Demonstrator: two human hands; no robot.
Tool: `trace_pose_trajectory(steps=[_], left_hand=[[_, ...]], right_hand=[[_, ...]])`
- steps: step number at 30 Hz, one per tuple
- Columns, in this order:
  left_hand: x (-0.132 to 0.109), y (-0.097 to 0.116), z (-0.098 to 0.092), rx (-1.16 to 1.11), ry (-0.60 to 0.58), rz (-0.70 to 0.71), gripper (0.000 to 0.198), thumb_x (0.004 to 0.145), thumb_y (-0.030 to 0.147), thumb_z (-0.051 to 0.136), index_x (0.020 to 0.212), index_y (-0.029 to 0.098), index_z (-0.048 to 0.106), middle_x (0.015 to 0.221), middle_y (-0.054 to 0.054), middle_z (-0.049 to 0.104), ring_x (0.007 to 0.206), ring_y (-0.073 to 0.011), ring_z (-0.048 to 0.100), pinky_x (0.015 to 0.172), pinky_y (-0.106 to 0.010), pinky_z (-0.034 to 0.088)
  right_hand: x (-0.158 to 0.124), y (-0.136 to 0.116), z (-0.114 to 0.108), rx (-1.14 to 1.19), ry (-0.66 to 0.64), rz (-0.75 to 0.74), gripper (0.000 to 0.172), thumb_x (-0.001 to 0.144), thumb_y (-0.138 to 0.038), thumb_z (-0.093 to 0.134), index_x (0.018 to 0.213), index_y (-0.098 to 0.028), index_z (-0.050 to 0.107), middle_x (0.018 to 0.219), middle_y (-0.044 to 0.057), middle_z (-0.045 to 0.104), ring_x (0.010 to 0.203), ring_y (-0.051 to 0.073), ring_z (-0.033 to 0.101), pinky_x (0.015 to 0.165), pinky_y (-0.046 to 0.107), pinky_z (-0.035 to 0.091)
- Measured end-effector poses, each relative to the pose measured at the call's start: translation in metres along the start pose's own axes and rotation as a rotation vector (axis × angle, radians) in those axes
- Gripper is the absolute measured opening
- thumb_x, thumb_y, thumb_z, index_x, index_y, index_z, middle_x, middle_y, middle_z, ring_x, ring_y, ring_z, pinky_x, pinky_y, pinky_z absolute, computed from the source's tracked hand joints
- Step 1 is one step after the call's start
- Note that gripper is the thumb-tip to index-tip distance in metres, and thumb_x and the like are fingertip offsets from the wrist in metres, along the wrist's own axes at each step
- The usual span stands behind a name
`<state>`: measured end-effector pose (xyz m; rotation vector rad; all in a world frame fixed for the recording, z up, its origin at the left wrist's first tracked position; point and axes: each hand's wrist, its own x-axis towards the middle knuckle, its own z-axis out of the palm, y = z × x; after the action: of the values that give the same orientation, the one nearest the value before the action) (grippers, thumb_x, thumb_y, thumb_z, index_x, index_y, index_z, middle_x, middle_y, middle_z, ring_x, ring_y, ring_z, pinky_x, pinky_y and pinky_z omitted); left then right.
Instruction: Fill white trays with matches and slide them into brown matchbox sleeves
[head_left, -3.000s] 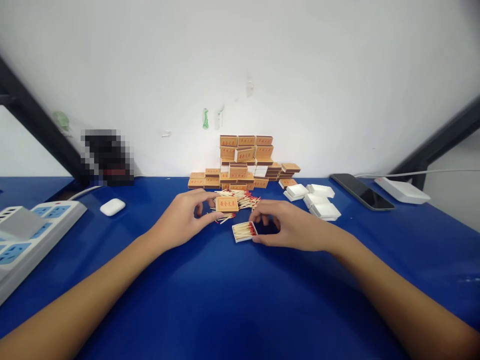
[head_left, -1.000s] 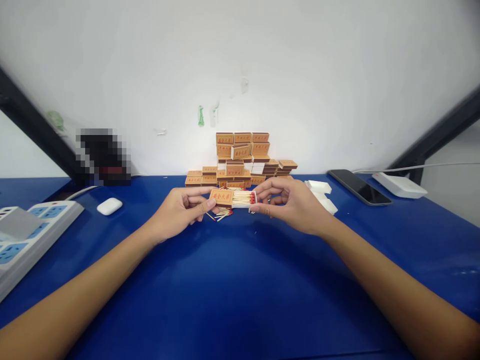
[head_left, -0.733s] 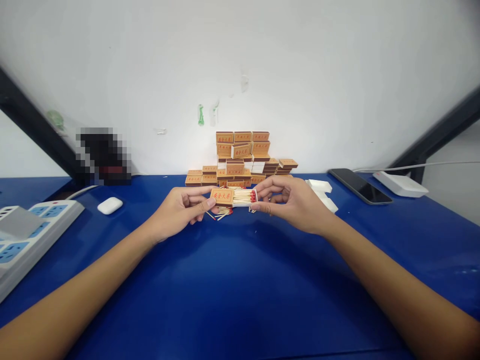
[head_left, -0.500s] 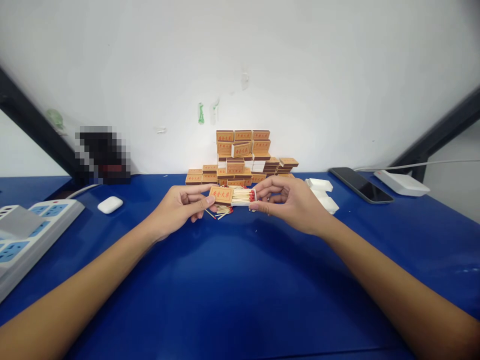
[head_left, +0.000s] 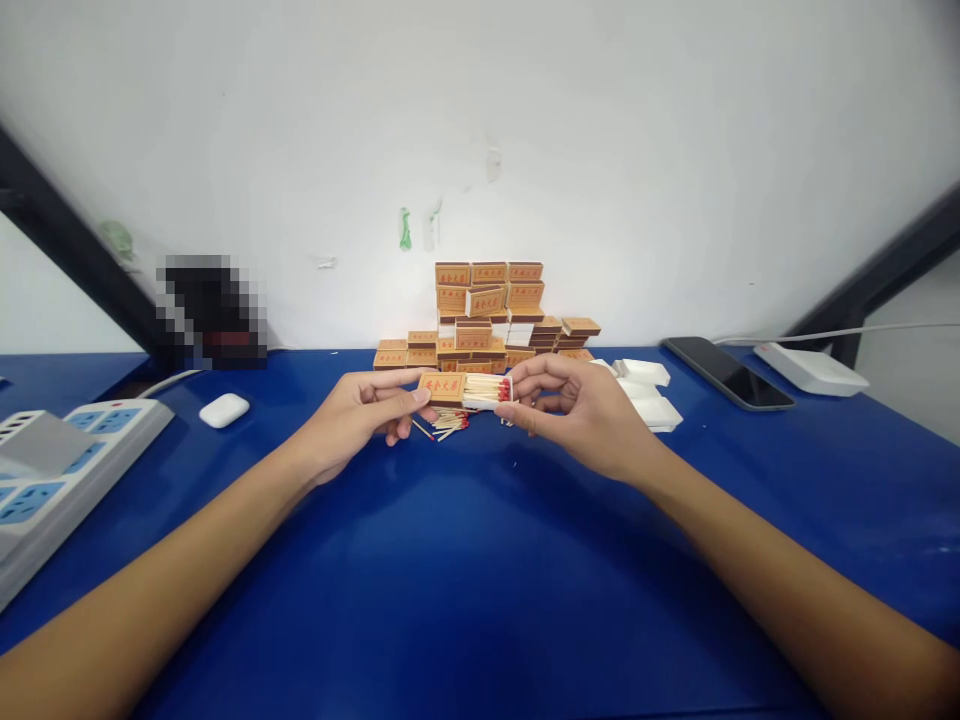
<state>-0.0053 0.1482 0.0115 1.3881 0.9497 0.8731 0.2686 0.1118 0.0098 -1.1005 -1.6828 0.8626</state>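
Note:
My left hand (head_left: 367,415) pinches the orange sleeve (head_left: 442,387) of a matchbox between thumb and fingers. Out of the sleeve's right side sticks its white tray (head_left: 480,404), filled with matches (head_left: 486,387) whose red heads point right. My right hand (head_left: 581,410) has its thumb and fingertips closed on the tray's outer end. Both hands hold the box just above the table. Behind and below it lies a loose pile of matches (head_left: 451,422), partly hidden by the box and my left fingers.
Stacked matchboxes (head_left: 489,272) stand against the wall. White empty trays (head_left: 654,408) lie right of my right hand, near a phone (head_left: 727,372) and a white flat box (head_left: 810,368). At left are a white earbud case (head_left: 224,410) and a power strip (head_left: 90,450) on the blue table (head_left: 450,600).
The background has shifted slightly right and down in the view. Both hands keep their grip, and the tray stays partly out of the sleeve, with hardly any visible movement.

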Motion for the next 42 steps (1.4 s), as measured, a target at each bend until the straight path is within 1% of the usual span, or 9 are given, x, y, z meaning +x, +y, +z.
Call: trace_pose_trajectory(steps=[8,12,16,19,22,25,31,38,42], left_hand=[[-0.007,-0.006,0.014,0.088,-0.090,0.058,0.063,0.086,0.049,0.083,0.141,0.020,0.069,0.092,-0.011,0.081,0.061,-0.0105,0.059,0.052,-0.021,0.047],[-0.012,-0.007,0.024,0.086,-0.006,0.134,0.068,0.088,0.050,0.081,0.145,0.015,0.065,0.082,-0.008,0.079,0.057,-0.0107,0.059,0.050,-0.021,0.049],[-0.013,-0.008,0.029,0.072,0.104,0.195,0.073,0.087,0.050,0.082,0.145,0.010,0.064,0.069,-0.004,0.075,0.056,-0.0115,0.060,0.049,-0.020,0.050],[-0.014,-0.009,0.032,0.054,0.133,0.193,0.074,0.084,0.051,0.084,0.143,0.011,0.065,0.072,-0.005,0.077,0.058,-0.0130,0.062,0.048,-0.021,0.051],[-0.016,-0.009,0.035,0.056,0.150,0.190,0.072,0.085,0.052,0.083,0.141,0.011,0.067,0.067,-0.003,0.075,0.055,-0.0130,0.062,0.047,-0.021,0.051],[-0.017,-0.008,0.037,0.062,0.174,0.219,0.068,0.087,0.051,0.082,0.139,0.011,0.068,0.068,-0.004,0.076,0.054,-0.0121,0.062,0.047,-0.021,0.051],[-0.018,-0.008,0.037,0.075,0.183,0.224,0.068,0.087,0.051,0.081,0.140,0.009,0.067,0.070,-0.006,0.078,0.058,-0.0162,0.068,0.048,-0.023,0.053],[-0.018,-0.011,0.038,0.077,0.188,0.227,0.071,0.087,0.053,0.081,0.142,0.010,0.065,0.081,-0.010,0.082,0.063,-0.0196,0.073,0.049,-0.025,0.054],[-0.018,-0.006,0.038,0.085,0.178,0.223,0.071,0.086,0.053,0.082,0.141,0.011,0.066,0.079,-0.009,0.081,0.064,-0.0207,0.074,0.049,-0.026,0.054]], right_hand=[[-0.007,0.004,0.017,0.034,0.009,-0.012,0.039,0.076,-0.046,0.090,0.101,-0.020,0.074,0.094,0.006,0.080,0.081,0.020,0.074,0.061,0.030,0.059],[-0.013,0.001,0.030,0.062,0.067,0.008,0.040,0.086,-0.043,0.082,0.120,-0.023,0.077,0.110,0.009,0.081,0.085,0.023,0.076,0.055,0.031,0.060],[-0.022,-0.007,0.042,0.048,0.110,-0.001,0.059,0.095,-0.043,0.072,0.150,-0.027,0.061,0.139,0.012,0.071,0.102,0.025,0.074,0.064,0.035,0.065],[-0.029,-0.012,0.051,0.063,0.027,-0.006,0.066,0.100,-0.044,0.064,0.162,-0.029,0.045,0.143,0.011,0.067,0.105,0.025,0.072,0.076,0.041,0.067],[-0.034,-0.012,0.057,0.096,-0.042,0.016,0.071,0.102,-0.042,0.062,0.167,-0.034,0.033,0.148,0.010,0.063,0.107,0.024,0.071,0.082,0.044,0.067],[-0.036,-0.011,0.060,0.158,-0.078,-0.005,0.076,0.102,-0.036,0.061,0.169,-0.038,0.024,0.154,0.008,0.058,0.125,0.027,0.064,0.088,0.043,0.066],[-0.040,-0.009,0.067,0.188,-0.085,-0.006,0.082,0.104,-0.033,0.058,0.170,-0.041,0.010,0.163,0.008,0.046,0.135,0.028,0.057,0.090,0.044,0.066],[-0.042,-0.007,0.070,0.154,-0.072,-0.010,0.082,0.105,-0.038,0.057,0.171,-0.038,0.009,0.164,0.012,0.045,0.129,0.029,0.062,0.089,0.044,0.066],[-0.037,-0.009,0.064,0.208,-0.027,0.026,0.073,0.103,-0.042,0.060,0.169,-0.036,0.028,0.146,0.012,0.063,0.116,0.026,0.069,0.083,0.042,0.068]])
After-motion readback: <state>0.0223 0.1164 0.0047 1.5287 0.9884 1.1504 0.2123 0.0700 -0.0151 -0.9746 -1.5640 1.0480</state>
